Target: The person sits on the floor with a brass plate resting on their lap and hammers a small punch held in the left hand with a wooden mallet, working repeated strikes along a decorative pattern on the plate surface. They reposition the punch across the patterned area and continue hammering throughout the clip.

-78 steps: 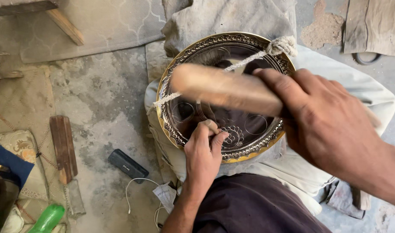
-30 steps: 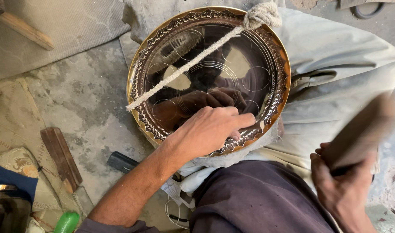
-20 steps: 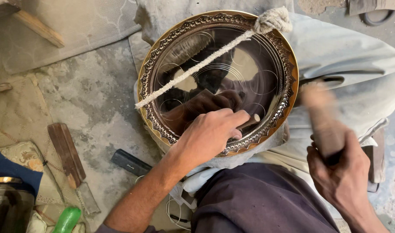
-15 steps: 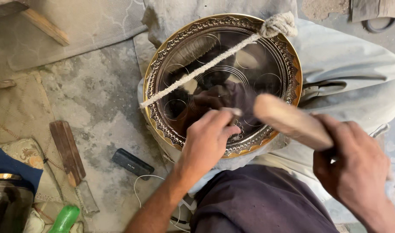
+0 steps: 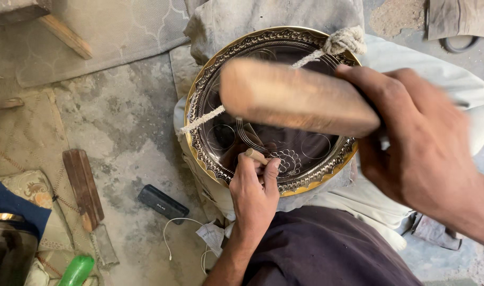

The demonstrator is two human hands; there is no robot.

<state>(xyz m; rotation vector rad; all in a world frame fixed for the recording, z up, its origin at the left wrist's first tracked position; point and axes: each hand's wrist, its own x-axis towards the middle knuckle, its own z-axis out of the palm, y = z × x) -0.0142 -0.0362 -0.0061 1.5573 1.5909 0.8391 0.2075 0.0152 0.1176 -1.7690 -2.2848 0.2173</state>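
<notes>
Across the person's lap lies a round engraved brass tray (image 5: pixel 316 164), held down by a rope (image 5: pixel 210 117) stretched over it and knotted at the far rim. Near the tray's nearer rim, the left hand (image 5: pixel 254 191) pinches a small chisel-like punch (image 5: pixel 256 155) upright against the dark engraved floor. Above the tray's middle, the right hand (image 5: pixel 411 143) is wrapped tightly round a wooden mallet (image 5: pixel 297 98), blurred in motion. A glancing blow could skid the punch and score the pattern; a misjudged one could catch the left fingers (image 5: pixel 271 170) beside the punch head. Left of the tray, on the concrete floor, lie a black power bank (image 5: pixel 162 202) and a wooden stick (image 5: pixel 83 186).
</notes>
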